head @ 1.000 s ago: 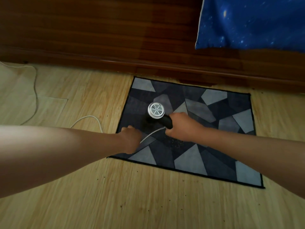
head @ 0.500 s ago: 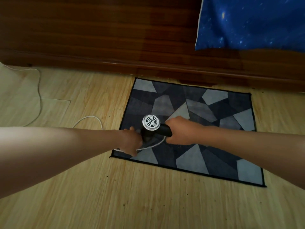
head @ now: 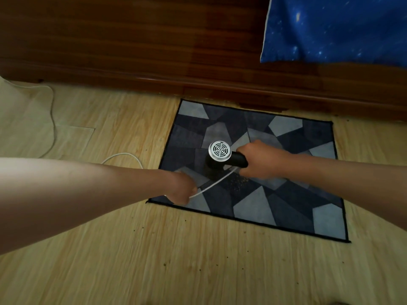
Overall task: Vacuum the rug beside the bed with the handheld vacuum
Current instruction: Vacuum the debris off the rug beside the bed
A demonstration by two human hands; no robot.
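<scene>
**vac point(head: 220, 160) left-centre on rug point(head: 286, 208), crumbs point(head: 236, 183) on my side**

Nozzle down, handle runs sideways into R hand point(head: 261, 160), which grips round it. Crumbs sit just beside the nozzle, toward me. L hand point(head: 182, 191) at near-left corner pinches cord point(head: 212, 186).

- The handheld vacuum point(head: 220, 155) sits farther up the rug point(head: 286, 194), nearer the bed point(head: 198, 51), than before.
- The left grip point(head: 182, 190) is apart from it now.
- The cord point(head: 213, 183) between them runs taut, not looped.
</scene>
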